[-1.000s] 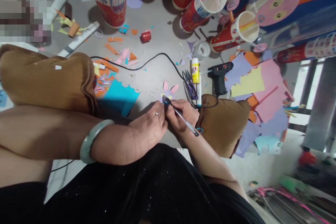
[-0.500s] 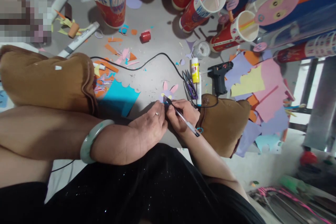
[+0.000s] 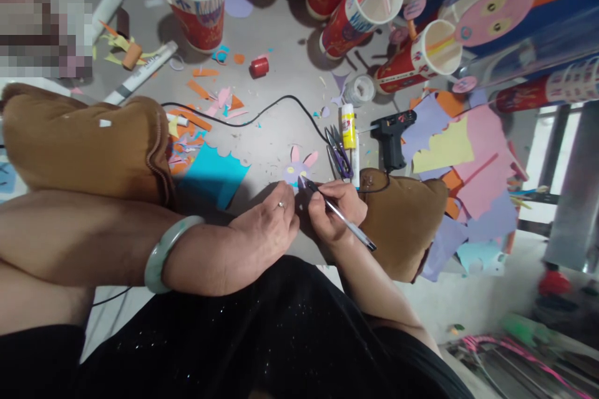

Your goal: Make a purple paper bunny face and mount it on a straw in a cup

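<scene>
A small purple paper rabbit face [image 3: 291, 171] with pink ears and yellow eyes lies on the grey table. My left hand [image 3: 269, 224], fingers pressed together, holds it down at its lower edge; the fingertips are partly hidden. In my right hand [image 3: 337, 209] a black-and-clear pen [image 3: 347, 222] is pinched, its tip beside the rabbit's right yellow eye. Blue paper [image 3: 213, 174] with a scalloped edge lies left of my left hand. Purple-handled scissors [image 3: 340, 156] and a yellow glue stick [image 3: 347, 128] lie just beyond my right hand.
Brown cushions [image 3: 88, 143] flank my arms. A black glue gun [image 3: 394, 137] trails a cord [image 3: 262, 113] across the table. Red-and-white paper cups [image 3: 199, 19] stand at the back. Coloured paper sheets [image 3: 486, 162] pile at the right; scraps [image 3: 187, 149] and a marker [image 3: 143, 72] lie left.
My right hand and the pen have shifted right, taking the tip from the left yellow eye to near the right one. The left hand stays in place.
</scene>
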Demonstrator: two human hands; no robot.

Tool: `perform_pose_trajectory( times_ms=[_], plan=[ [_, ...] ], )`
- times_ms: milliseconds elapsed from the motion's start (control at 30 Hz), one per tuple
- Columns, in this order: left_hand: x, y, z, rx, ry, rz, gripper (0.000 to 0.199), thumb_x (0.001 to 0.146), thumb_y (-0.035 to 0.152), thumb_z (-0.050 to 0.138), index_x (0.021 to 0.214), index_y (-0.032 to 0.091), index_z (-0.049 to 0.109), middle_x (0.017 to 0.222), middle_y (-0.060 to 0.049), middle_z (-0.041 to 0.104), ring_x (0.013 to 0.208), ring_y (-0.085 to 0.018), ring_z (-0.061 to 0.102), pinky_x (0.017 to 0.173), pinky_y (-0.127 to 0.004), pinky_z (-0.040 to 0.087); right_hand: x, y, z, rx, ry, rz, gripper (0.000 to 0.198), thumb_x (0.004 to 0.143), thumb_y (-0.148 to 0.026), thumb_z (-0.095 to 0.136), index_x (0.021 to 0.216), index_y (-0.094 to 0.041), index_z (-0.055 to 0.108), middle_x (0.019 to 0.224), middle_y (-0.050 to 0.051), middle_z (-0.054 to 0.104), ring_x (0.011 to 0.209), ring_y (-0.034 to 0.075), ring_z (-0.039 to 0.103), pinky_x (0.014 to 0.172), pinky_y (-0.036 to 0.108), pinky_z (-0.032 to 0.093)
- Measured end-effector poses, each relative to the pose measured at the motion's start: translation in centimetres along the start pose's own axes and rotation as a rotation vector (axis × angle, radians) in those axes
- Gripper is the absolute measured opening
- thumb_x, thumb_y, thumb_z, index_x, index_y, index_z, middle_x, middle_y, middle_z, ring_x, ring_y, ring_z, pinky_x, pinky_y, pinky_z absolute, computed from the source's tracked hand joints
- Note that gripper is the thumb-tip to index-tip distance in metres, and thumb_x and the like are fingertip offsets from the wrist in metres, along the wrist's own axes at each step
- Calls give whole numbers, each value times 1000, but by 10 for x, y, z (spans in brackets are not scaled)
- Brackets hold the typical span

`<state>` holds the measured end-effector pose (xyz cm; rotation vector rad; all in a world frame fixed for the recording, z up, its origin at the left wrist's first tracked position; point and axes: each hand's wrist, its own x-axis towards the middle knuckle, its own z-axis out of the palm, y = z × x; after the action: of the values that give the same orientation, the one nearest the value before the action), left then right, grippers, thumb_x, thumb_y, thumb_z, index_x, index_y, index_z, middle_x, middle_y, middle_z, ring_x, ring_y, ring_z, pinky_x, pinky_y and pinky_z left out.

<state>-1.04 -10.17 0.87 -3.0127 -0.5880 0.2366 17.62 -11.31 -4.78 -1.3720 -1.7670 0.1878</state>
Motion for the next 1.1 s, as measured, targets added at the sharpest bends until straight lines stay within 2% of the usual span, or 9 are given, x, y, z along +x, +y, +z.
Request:
perform_pose_trajectory(
  times_ms=[167, 233, 367, 633, 767, 1100],
  plan=[
    [0, 0, 3, -26, 64, 14, 39, 97, 26, 56, 127, 10, 75, 126, -17, 78, 126, -31, 69, 124, -50, 38, 1, 0, -2, -33, 12, 8, 10, 85, -18, 64, 89, -25, 58, 75, -3, 72, 61, 13, 71, 53, 22, 56],
    [1, -1, 4, -40, 87, 26, 38, 97, 25, 56, 125, 9, 75, 126, -19, 77, 126, -31, 68, 123, -50, 39, 1, -1, -2, -36, -3, 19, 9, 85, -18, 64, 89, -24, 59, 76, -2, 73, 61, 12, 71, 54, 22, 57],
    [0, -3, 4, -31, 65, 58, 40, 98, 25, 55, 127, 6, 73, 128, -22, 76, 127, -32, 68, 120, -49, 43, 0, -1, -3, -22, -14, 14, 10, 86, -18, 64, 91, -24, 58, 76, -3, 73, 66, 13, 74, 57, 22, 58],
    [0, -5, 1, -48, 14, 88, 40, 99, 25, 55, 132, 9, 72, 134, -19, 74, 133, -32, 64, 123, -50, 42, -3, 3, 0, -23, -21, -20, 11, 84, -17, 64, 91, -24, 59, 76, -2, 73, 66, 16, 75, 56, 25, 59],
    [1, -5, -1, -38, -4, 91, 43, 98, 22, 54, 134, 6, 70, 131, -21, 75, 128, -33, 66, 119, -51, 45, -4, 4, 1, -16, -26, -18, 12, 85, -16, 65, 92, -24, 60, 77, -1, 74, 68, 17, 77, 57, 26, 60],
    [0, -4, 1, -44, 21, 82, 45, 99, 26, 56, 135, 4, 70, 131, -22, 75, 130, -34, 65, 120, -52, 43, -5, 5, 1, -67, -36, -20, 9, 85, -20, 66, 91, -25, 61, 77, 0, 75, 67, 18, 77, 55, 28, 61]
  ],
)
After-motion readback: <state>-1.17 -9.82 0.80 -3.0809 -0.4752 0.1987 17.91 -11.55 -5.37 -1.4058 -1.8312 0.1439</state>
